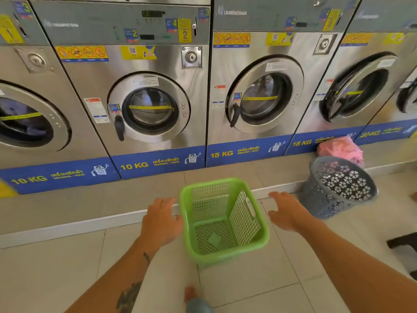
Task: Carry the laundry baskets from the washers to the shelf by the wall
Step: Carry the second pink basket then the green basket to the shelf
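Observation:
An empty green square laundry basket [222,219] stands on the tiled floor in front of the washers. My left hand [161,220] hovers just left of its rim, fingers relaxed, holding nothing. My right hand [287,212] is a short way off the basket's right side, fingers spread and also empty. A round grey-blue lattice basket [338,188] stands to the right, tilted toward me, with a pink cloth bundle [340,150] behind it against the washers.
A row of steel front-load washers [149,105] on a raised grey step [90,206] fills the background. My foot [191,294] shows at the bottom. A dark object [404,241] juts in at the right edge. No shelf is in view.

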A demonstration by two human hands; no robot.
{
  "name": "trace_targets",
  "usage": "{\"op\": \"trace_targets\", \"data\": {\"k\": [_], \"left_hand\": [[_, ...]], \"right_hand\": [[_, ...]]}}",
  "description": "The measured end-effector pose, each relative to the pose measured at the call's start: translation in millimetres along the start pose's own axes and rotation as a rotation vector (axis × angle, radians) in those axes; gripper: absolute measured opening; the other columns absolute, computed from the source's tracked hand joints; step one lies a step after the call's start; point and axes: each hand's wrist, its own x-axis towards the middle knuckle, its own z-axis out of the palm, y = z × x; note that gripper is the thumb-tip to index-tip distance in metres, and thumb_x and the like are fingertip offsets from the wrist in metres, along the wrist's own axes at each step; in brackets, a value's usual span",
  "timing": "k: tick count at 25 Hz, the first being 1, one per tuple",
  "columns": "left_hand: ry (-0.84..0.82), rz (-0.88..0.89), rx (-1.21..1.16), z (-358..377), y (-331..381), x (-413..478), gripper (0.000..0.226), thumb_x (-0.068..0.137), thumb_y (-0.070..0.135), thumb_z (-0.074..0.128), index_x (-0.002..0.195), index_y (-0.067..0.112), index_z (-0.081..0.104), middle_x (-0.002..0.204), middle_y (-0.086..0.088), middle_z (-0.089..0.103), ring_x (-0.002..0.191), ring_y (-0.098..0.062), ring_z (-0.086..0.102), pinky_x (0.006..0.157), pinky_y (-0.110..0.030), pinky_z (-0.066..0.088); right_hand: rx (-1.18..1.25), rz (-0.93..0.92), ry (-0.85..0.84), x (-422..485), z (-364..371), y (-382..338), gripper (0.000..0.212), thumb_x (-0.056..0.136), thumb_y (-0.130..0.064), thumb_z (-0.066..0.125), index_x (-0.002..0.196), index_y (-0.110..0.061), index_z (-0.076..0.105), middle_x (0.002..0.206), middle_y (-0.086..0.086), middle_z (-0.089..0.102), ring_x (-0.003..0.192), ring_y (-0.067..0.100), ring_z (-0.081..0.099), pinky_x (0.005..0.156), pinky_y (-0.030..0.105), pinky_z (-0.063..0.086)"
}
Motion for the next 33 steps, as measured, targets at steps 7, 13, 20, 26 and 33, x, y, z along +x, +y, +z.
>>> {"op": "trace_targets", "data": {"k": [7,13,20,26,33], "left_hand": [[-0.241,-0.046,0.118,100,-36,135,0.07,0.081,0.039,0.055,0.145,0.027,0.031,0.15,-0.008,0.028,0.127,-0.035,0.037,0.1,-0.045,0.039],[-0.4,-0.041,0.223,196,-75,184,0.063,0.081,0.033,0.055,0.142,0.04,0.039,0.157,-0.004,0.019,0.128,-0.035,0.037,0.101,-0.044,0.036],[-0.415,-0.273,0.107,288,-111,190,0.073,0.081,0.022,0.059,0.147,0.031,0.029,0.155,-0.007,0.015,0.116,-0.037,0.049,0.09,-0.043,0.047],[-0.212,-0.323,-0.017,298,-109,176,0.074,0.073,0.007,0.057,0.142,0.028,0.042,0.148,-0.002,0.036,0.115,-0.03,0.054,0.089,-0.039,0.049],[-0.03,-0.575,-0.137,189,-79,112,0.075,0.065,0.004,0.055,0.135,0.033,0.052,0.133,0.01,0.053,0.093,-0.021,0.061,0.072,-0.037,0.057]], "right_hand": [[-0.084,0.083,-0.135,139,57,2,0.066,0.08,-0.025,0.059,0.142,-0.021,0.037,0.139,0.014,0.043,0.123,0.037,0.047,0.099,0.045,0.043],[-0.009,0.162,-0.202,228,136,34,0.066,0.078,-0.021,0.058,0.141,-0.025,0.038,0.137,0.015,0.044,0.119,0.04,0.048,0.093,0.048,0.047],[0.07,0.229,-0.247,299,231,92,0.072,0.076,-0.016,0.06,0.143,-0.028,0.035,0.143,0.014,0.036,0.11,0.038,0.054,0.074,0.041,0.057],[0.156,0.228,-0.254,319,250,118,0.068,0.079,-0.015,0.065,0.14,-0.032,0.041,0.136,0.012,0.038,0.073,0.018,0.054,0.04,0.018,0.043],[0.324,0.107,-0.342,276,183,75,0.066,0.076,-0.012,0.072,0.137,-0.028,0.051,0.124,0.013,0.044,0.075,0.031,0.064,0.044,0.026,0.053]]}}
